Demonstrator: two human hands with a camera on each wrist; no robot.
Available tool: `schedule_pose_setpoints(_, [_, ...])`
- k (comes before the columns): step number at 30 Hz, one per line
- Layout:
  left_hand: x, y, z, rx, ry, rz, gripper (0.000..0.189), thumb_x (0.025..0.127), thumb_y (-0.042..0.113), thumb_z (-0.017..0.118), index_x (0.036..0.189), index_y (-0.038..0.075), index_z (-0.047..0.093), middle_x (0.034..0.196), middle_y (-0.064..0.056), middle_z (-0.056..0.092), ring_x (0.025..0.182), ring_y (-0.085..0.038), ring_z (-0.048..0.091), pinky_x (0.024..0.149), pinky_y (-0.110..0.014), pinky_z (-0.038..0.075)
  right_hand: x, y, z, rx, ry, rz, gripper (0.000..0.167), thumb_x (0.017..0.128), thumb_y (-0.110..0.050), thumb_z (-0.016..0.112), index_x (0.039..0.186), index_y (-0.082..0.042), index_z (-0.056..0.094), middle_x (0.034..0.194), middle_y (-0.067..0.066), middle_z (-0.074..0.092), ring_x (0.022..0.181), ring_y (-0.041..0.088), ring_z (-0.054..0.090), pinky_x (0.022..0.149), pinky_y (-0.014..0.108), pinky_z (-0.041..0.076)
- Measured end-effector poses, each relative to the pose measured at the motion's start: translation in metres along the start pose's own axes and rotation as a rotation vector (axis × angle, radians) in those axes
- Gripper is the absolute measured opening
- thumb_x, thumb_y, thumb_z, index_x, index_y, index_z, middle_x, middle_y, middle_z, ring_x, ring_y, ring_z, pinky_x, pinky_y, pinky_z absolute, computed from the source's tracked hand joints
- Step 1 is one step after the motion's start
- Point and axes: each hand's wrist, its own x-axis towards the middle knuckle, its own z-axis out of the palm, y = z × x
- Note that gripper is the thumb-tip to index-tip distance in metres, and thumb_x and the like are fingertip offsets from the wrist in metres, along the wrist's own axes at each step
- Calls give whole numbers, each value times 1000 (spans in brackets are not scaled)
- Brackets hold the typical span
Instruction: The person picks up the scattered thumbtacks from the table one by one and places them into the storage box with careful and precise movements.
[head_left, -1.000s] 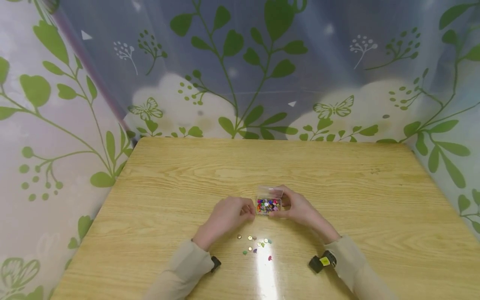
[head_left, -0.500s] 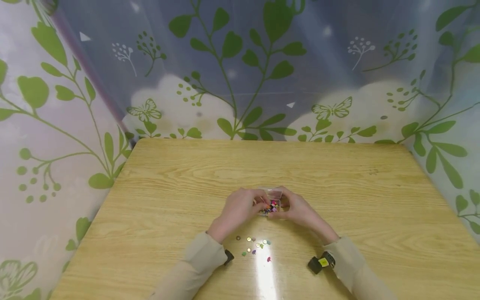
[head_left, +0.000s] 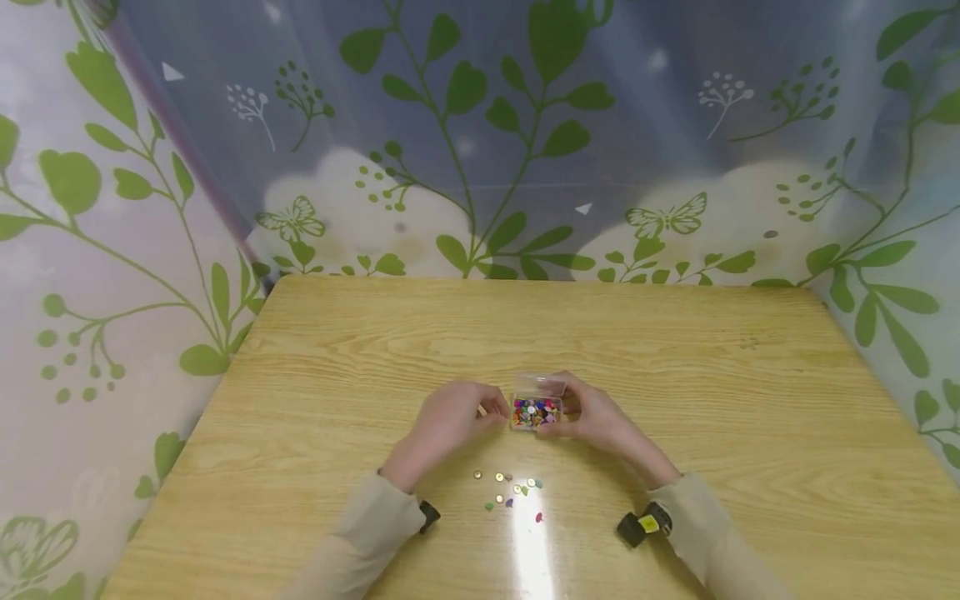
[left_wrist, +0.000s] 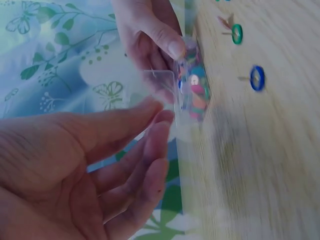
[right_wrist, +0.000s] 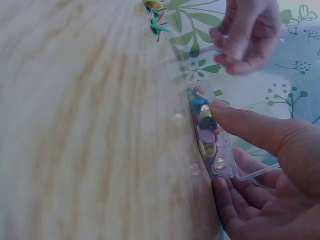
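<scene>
A small clear plastic box [head_left: 536, 425] with a raised hinged lid [head_left: 538, 384] stands on the table, full of multicoloured thumbtacks [head_left: 534, 410]. My right hand [head_left: 602, 419] grips its right end, thumb at the near side and fingers behind, as the right wrist view also shows. Just left of the box, apart from it, is my left hand [head_left: 453, 421]. Its fingers are loosely bent, and nothing shows between thumb and fingertips in the left wrist view. Several loose thumbtacks [head_left: 499, 477] lie nearer the body, among them a blue thumbtack [left_wrist: 257, 78] and a green thumbtack [left_wrist: 237, 34].
The wooden table [head_left: 360, 333] extends to all sides of the hands. A leaf-patterned curtain [head_left: 420, 167] hangs behind it and along both sides. A black wrist device [head_left: 641, 525] is strapped to the right wrist.
My left hand reached over the box, fingers among the tacks with an orange one at the tips, then drew back left. My right hand and the loose tacks stayed put.
</scene>
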Motion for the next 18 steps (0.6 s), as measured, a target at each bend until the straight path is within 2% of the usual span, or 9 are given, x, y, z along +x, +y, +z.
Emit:
schedule_pose_setpoints(6, [-17,-11,-2,-20,-151,21,8,89,16,77,85,21,74,83,9,72,76,-7,63,70,-27,52,0,-2,1,-20,10,27,69,78,-22,88,138,-12,55,124,13,67,107,28,66,96,47,54])
schedule_pose_setpoints(11, [-27,-16,0,-30,-264,-4,12,84,22,82,80,23,70,76,14,64,71,-4,56,68,-24,48,0,-2,1,-22,5,33,70,78,-23,88,138,-12,54,126,14,66,108,29,65,96,47,54])
schedule_pose_setpoints(14, [-31,-18,1,-39,-280,-5,17,80,21,85,77,23,69,71,13,61,67,-4,53,66,-24,46,0,-2,1,-29,4,28,71,78,-24,88,138,-10,54,126,15,65,107,29,65,96,48,54])
schedule_pose_setpoints(18, [-33,-20,3,-55,-253,17,18,80,17,85,75,20,68,66,11,59,61,-3,49,62,-23,42,0,-2,1,-28,-1,24,71,78,-24,88,138,-9,53,124,16,65,106,29,66,95,47,54])
